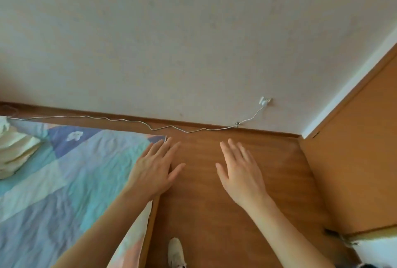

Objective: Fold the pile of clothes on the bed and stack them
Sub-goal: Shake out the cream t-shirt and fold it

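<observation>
Both hands are held out flat with fingers straight and spread, palms down, and nothing is gripped by either. The left hand (155, 168) is seen over the right edge of the bed (64, 181), near its far right corner; the right hand (240, 173) is held well apart from it, over the wooden floor (236, 214). A patchwork cover in blue, teal and pink is spread on the bed. Pale folded clothes (12, 151) (only partly in view) are seen at the bed's left edge. A white cable (150, 127) is run along the baseboard to a wall plug (265, 101). A white shoe (176, 252) is seen on the floor below.
</observation>
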